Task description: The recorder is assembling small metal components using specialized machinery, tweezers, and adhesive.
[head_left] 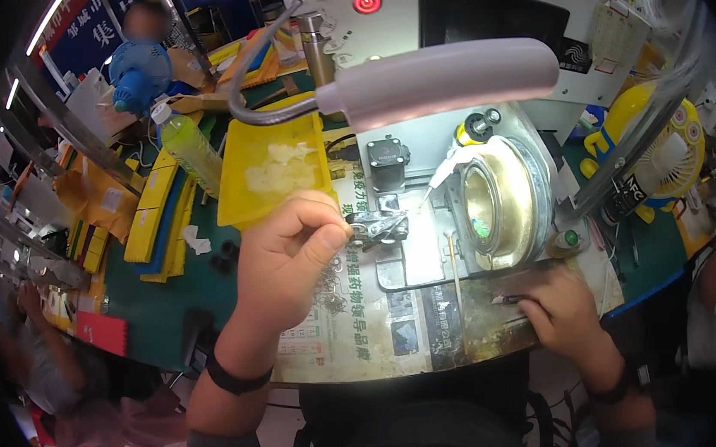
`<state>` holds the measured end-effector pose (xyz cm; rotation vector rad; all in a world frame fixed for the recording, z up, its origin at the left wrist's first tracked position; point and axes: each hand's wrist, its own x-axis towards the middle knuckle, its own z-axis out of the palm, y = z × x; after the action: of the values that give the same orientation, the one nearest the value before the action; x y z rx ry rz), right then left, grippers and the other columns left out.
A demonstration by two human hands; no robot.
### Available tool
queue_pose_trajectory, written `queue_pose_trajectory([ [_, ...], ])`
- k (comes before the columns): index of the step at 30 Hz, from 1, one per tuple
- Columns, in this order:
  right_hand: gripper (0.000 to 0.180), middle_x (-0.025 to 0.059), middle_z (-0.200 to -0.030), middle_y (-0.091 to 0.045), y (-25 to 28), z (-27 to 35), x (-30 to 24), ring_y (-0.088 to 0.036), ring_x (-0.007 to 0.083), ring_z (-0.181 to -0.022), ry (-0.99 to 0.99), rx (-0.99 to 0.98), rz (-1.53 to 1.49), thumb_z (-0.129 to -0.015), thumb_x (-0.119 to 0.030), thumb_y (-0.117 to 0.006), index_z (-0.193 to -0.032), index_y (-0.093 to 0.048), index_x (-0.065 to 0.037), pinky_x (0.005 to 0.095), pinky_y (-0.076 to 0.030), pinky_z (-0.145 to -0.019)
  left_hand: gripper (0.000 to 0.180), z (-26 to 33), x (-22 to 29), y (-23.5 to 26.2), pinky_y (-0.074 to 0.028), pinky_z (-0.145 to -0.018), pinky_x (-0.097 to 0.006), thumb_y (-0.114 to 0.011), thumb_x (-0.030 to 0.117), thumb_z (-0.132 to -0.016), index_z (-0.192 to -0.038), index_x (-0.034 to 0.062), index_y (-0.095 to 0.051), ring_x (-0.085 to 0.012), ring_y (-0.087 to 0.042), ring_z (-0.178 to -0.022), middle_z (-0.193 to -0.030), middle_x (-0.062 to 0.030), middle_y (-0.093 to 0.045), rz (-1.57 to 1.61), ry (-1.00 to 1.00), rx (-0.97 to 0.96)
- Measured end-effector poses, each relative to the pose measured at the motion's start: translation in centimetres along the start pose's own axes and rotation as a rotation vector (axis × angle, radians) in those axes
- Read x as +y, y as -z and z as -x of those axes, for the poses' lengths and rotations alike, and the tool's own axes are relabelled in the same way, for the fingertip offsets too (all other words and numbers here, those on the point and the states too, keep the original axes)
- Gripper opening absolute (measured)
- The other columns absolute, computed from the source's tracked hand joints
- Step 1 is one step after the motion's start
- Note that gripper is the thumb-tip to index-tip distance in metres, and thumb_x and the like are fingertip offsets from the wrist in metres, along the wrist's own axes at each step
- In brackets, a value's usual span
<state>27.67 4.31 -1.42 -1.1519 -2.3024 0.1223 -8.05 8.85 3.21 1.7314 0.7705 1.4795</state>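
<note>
My left hand is closed in a pinch, thumb against forefinger, at the left end of a small metal clamp on the machine bed. Whatever lies between the fingertips is too small to make out. To the clamp's right stands a round brass-coloured wheel in a grey housing, with a white-sleeved nozzle pointing down beside it. Low on the right, my right hand rests near the paper-covered table edge with curled fingers. A thin dark tip shows at its fingers; the rest of that thing is hidden.
A lamp on a bent neck hangs over the bed. A yellow tray with whitish pieces stands left, beside a green bottle. A thin stick lies between my hands. On the right are a small green-capped bottle and yellow fan.
</note>
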Motion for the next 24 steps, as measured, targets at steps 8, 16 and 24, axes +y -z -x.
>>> queue_pose_trajectory([
  [8,0.018,0.0171,-0.091,-0.063,-1.5,0.5,2.0,-0.059,0.0370,-0.088,-0.086,-0.190,0.004,-0.080,-0.011,-0.073,-0.094,-0.065,-0.003,0.0444,-0.049,-0.078,0.018,0.1,1.0,-0.8,-0.059,-0.069,-0.027,-0.058,0.015,-0.102,-0.097,-0.0018,-0.058,-0.0240,-0.072,-0.092,-0.119,-0.0270,-0.064,0.470,0.309,-0.071],
  [16,0.021,0.0059,-0.079,-0.061,-0.8,-1.8,-7.5,-0.051,0.0093,-0.066,-0.490,-0.369,-1.268,-0.104,-0.017,-0.047,-0.108,-0.057,0.000,0.0262,-0.042,-0.063,0.005,1.2,0.5,-2.5,-0.053,-0.086,-0.036,-0.060,0.002,-0.097,-0.096,-0.0033,-0.061,-0.0237,-0.066,-0.095,-0.101,-0.0165,-0.067,0.459,0.208,-0.171],
  [24,0.034,-0.0019,-0.068,-0.042,-7.0,-8.6,-9.7,-0.034,0.0059,-0.061,-0.421,-0.075,-1.470,-0.110,-0.023,-0.035,-0.095,-0.055,0.000,0.0229,-0.032,-0.057,0.006,2.1,-0.1,-1.2,-0.052,-0.087,-0.032,-0.060,-0.002,-0.095,-0.094,-0.0048,-0.065,-0.0202,-0.066,-0.097,-0.100,-0.0155,-0.070,0.329,0.146,-0.088],
])
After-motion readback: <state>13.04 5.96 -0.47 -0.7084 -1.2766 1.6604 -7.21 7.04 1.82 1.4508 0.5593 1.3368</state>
